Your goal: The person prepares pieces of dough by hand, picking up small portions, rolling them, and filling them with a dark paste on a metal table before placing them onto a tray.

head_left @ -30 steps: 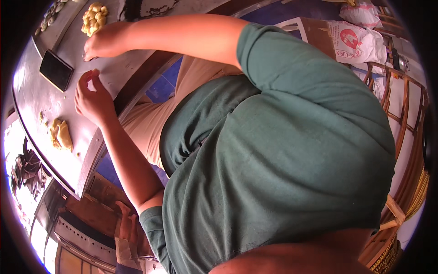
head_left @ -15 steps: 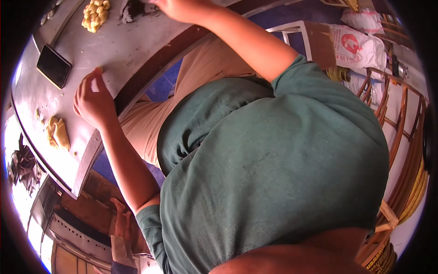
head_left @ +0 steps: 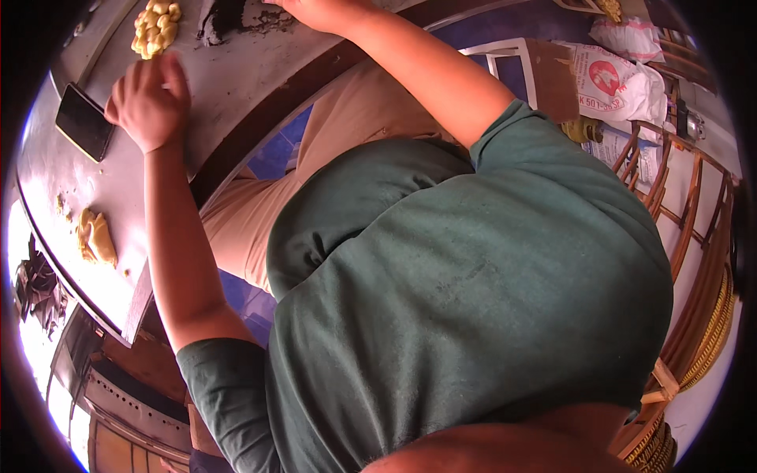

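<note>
My left hand [head_left: 150, 102] is over the grey table [head_left: 229, 75], back up, thumb apart from the fingers. It looks open, slightly blurred, and I see nothing in it. Its fingertips come close to a cluster of small pale-yellow lumps [head_left: 155, 27], like dough balls. My right hand [head_left: 323, 12] is at the top edge of the view, its fingers partly cut off; what they hold cannot be made out. Beside it lies a dark, crumbly mass [head_left: 225, 20] with smears on the table. A larger smooth yellow piece like dough [head_left: 96, 238] lies nearer the table's left end.
A dark phone [head_left: 84, 122] lies just left of my left hand. Yellow crumbs [head_left: 63, 206] are scattered by the larger piece. The table's brown edge [head_left: 260, 126] curves close to my body. On the right stand a white chair frame [head_left: 505, 51], a printed white sack [head_left: 615, 83] and wooden racks [head_left: 682, 197].
My left hand has moved up and forward, from beside the phone toward the yellow cluster, and its pinched fingers have spread. My right hand has shifted only slightly.
</note>
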